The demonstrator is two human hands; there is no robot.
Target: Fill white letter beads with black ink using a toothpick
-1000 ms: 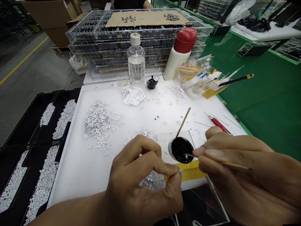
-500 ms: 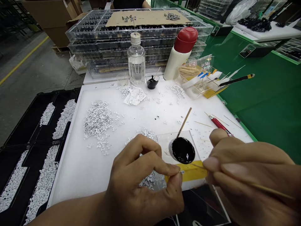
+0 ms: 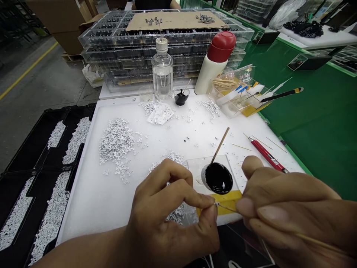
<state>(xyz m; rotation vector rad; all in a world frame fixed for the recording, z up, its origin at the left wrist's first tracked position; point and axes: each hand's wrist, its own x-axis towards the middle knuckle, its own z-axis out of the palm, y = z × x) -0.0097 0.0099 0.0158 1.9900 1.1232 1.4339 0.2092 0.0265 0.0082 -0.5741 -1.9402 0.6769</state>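
Note:
My left hand (image 3: 170,216) pinches a tiny white part (image 3: 215,203) between thumb and forefinger, low in the middle of the view. My right hand (image 3: 290,216) grips a thin wooden stick (image 3: 225,207) whose tip touches that part. Just behind them a small round dish of black paint (image 3: 218,178) sits on a clear plate, with a second wooden stick (image 3: 220,144) leaning in it.
Heaps of small white parts (image 3: 115,143) lie on the white board (image 3: 92,193). Black trays (image 3: 30,178) with white parts stand left. At the back are a clear bottle (image 3: 162,72), a red-capped bottle (image 3: 214,61), stacked clear trays (image 3: 125,48), a box of sticks (image 3: 234,91). A red pen (image 3: 266,154) lies right.
My right hand drew the stick's tip out of the black paint dish and brought it down and left to the part pinched in my left hand. The left hand stayed put.

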